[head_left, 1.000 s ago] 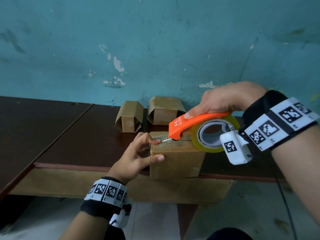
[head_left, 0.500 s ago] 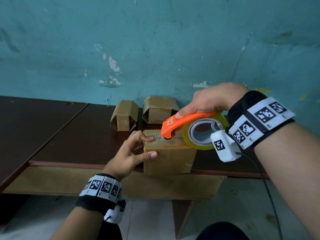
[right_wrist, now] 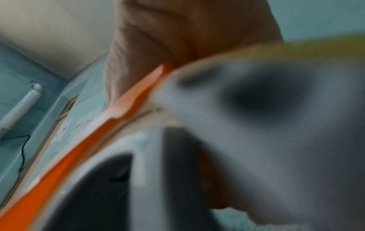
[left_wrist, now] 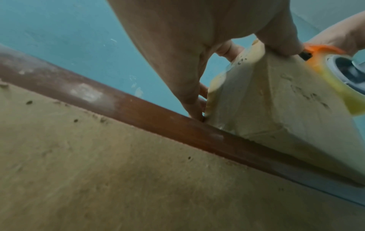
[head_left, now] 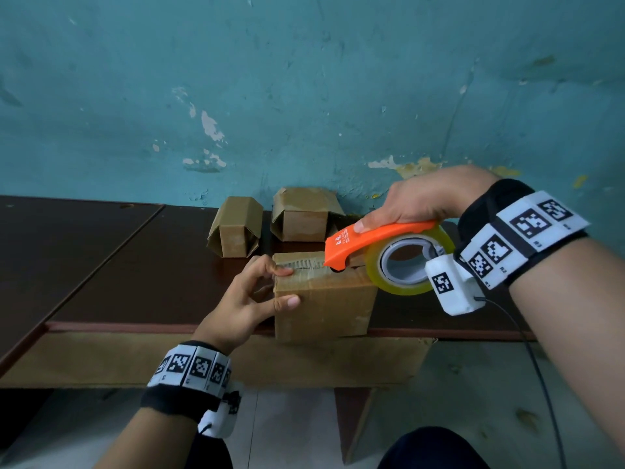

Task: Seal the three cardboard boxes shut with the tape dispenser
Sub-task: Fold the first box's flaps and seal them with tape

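Note:
A small cardboard box [head_left: 324, 306] stands at the front edge of the dark wooden table [head_left: 101, 265]. My left hand [head_left: 257, 292] grips its left corner, forefinger on the taped top edge and thumb on the front face; the left wrist view shows the box [left_wrist: 276, 101] from below. My right hand [head_left: 422, 201] grips the orange tape dispenser [head_left: 375, 243], which holds a yellowish tape roll [head_left: 406, 265]. The dispenser's nose rests on the box top, with a strip of clear tape [head_left: 304, 264] laid from it to the left edge. The dispenser [right_wrist: 98, 140] fills the blurred right wrist view.
Two more cardboard boxes [head_left: 236, 228] [head_left: 304, 214] with loose flaps stand behind, against the teal wall [head_left: 304, 96]. A seam splits the table at the left. Below the table edge is a cardboard panel [head_left: 304, 360], and tiled floor lies beneath.
The dispenser has slid right across the box top, leaving more tape behind it. My left hand keeps its hold on the box's left corner.

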`<state>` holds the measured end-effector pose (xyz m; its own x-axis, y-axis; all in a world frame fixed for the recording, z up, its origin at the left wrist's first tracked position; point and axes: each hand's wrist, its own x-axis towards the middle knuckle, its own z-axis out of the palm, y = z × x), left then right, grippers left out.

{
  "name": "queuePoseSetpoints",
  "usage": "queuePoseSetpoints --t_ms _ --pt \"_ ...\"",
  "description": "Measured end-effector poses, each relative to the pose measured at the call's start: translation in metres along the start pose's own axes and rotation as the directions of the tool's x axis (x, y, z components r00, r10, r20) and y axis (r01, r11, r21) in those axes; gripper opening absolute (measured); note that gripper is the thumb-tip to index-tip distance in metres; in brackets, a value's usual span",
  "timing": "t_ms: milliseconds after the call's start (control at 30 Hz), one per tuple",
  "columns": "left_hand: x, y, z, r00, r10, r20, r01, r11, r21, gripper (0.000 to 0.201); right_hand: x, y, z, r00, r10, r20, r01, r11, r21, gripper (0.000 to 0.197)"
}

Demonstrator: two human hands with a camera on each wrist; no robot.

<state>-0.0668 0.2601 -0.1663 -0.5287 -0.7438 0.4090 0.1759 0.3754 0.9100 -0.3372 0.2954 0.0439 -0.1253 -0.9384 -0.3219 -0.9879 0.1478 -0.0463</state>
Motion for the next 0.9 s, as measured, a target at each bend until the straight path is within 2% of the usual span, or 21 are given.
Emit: queuePoseSetpoints --t_ms 167,367,533,700,900 --pt "-0.002 0.005 0.001 0.999 -0.042 0.003 0.042 0.998 -0.039 0.030 0.006 0.007 0.000 1.000 -0.013 0.016 0.013 1.000 0.021 0.105" --pt "-0.001 0.005 -0.001 0.999 -0.045 0.000 0.045 0.998 -0.046 0.030 0.006 0.016 0.007 0.999 -0.032 0.011 0.031 0.999 0.037 0.098" --pt "-0.001 0.005 -0.001 0.998 -0.065 -0.016 0.065 0.997 -0.052 0.034 0.008 0.021 0.010 0.999 -0.033 0.006 0.033 0.997 0.064 0.096" --pt "-0.001 0.007 -0.004 0.999 -0.048 0.023 0.048 0.998 -0.035 0.036 0.008 0.029 0.016 0.999 -0.053 -0.004 0.053 0.994 0.099 0.087" --pt "0.006 0.004 -0.019 0.997 0.000 0.073 0.000 1.000 0.000 0.047 0.011 0.034 0.025 0.999 -0.043 0.000 0.042 0.986 0.164 0.093"
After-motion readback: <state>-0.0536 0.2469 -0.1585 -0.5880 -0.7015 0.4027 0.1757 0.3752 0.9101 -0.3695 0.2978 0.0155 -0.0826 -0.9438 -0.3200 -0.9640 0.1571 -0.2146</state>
